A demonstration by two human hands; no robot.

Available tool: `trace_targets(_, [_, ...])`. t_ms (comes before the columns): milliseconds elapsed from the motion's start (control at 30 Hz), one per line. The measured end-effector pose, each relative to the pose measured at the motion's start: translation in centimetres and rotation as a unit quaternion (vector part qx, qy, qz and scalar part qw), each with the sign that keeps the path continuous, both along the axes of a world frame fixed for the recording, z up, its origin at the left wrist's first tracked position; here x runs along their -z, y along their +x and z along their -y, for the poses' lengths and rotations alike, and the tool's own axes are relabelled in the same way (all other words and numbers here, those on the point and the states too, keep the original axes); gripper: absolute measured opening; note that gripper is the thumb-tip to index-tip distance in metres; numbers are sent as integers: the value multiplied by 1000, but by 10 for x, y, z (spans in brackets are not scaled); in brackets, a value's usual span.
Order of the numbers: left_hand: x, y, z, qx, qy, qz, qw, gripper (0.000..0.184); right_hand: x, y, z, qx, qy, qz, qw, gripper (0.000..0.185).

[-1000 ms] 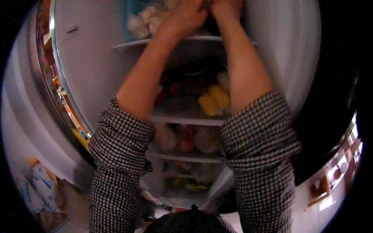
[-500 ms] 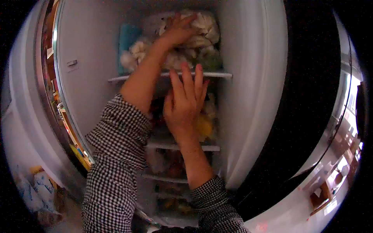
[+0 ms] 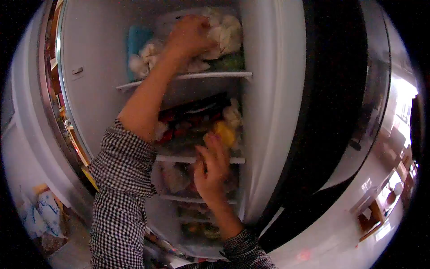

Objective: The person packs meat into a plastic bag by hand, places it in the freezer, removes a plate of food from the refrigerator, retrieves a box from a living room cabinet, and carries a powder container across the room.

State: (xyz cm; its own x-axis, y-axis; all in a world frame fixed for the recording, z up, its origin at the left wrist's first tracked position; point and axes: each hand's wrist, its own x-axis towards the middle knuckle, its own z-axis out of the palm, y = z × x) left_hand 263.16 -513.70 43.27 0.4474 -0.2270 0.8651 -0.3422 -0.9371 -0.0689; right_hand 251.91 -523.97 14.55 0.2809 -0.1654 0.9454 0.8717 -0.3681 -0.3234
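At the top shelf (image 3: 179, 77) of a refrigerator-like cabinet, my left hand (image 3: 190, 39) reaches in among crumpled white plastic bags (image 3: 226, 38). Its fingers are curled against the bags, and their tips are partly hidden, so what they grip does not show. Lower down, my right hand (image 3: 212, 168) hovers in front of the second shelf (image 3: 179, 159), empty, with its fingers apart and slightly bent. Just above it lies a yellow item (image 3: 225, 133). Dark and red packages (image 3: 197, 110) rest on that same shelf.
A light blue container (image 3: 139, 40) stands at the top shelf's left, and a green bag (image 3: 228, 62) lies at its right. More bagged items (image 3: 174, 177) fill lower shelves. The black-fronted door (image 3: 331, 98) stands open on the right.
My right hand has dropped from the top shelf's edge to the second shelf. My left hand's spread fingers have curled in at the white bags. The view has shifted slightly.
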Motion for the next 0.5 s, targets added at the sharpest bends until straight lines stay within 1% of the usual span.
trace_targets(33, [-5,-5,-4,-4,-9,-32,999,65,1,-1,1,5,14,-4,1000,26])
trace_targets(133, [-3,-57,12,117,-29,109,987,64,-6,-7,10,-42,34,-4,999,24])
trace_targets(233, [30,14,2,10,59,153,986,66,-7,-12,0,-31,13,5,999,23])
trace_targets(300, [8,53,-17,19,112,87,990,67,-8,-20,-2,-33,3,0,999,23])
trace_targets(367, [7,50,-21,50,104,41,992,61,-7,-30,-2,-40,-3,-2,999,23])
trace_targets(433, [14,38,-21,69,87,39,993,56,-5,-42,1,-57,2,-7,998,23])
trace_targets(500, [28,10,-19,94,39,55,993,52,-5,-51,3,-65,-18,-7,998,24])
